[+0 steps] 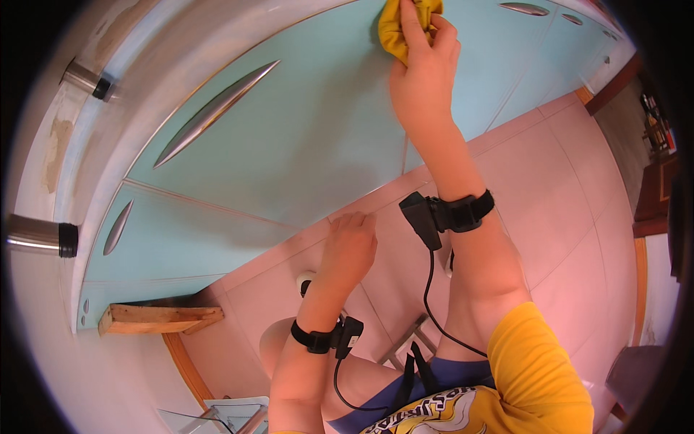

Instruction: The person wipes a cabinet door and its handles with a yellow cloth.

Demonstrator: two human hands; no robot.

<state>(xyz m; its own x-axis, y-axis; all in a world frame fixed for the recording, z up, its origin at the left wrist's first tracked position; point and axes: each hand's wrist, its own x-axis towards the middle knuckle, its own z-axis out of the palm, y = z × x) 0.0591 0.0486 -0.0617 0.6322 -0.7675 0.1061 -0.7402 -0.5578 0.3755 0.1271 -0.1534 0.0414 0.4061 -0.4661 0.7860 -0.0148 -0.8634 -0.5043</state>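
Note:
My right hand (425, 70) presses a bunched yellow cloth (394, 32) against a pale turquoise cabinet front (336, 108), near the top of the view. The cloth's upper part runs out of the frame. Lower down, my left hand (352, 244) hangs just in front of the cabinet's bottom edge, its fingers curled together and their undersides hidden. I cannot tell whether it touches anything. To the left of the cloth, a long pointed metal handle (217, 114) is fixed on the same door. A smaller handle (118, 228) sits on the panel farther left.
Pink floor tiles (547, 200) run along the cabinet's foot. A wooden block (157, 319) stands at its left end. Two metal tubes with black ends (68, 240) jut in at the left. Below me is a metal stool frame (406, 342). Black cables (428, 293) trail from both wrist devices.

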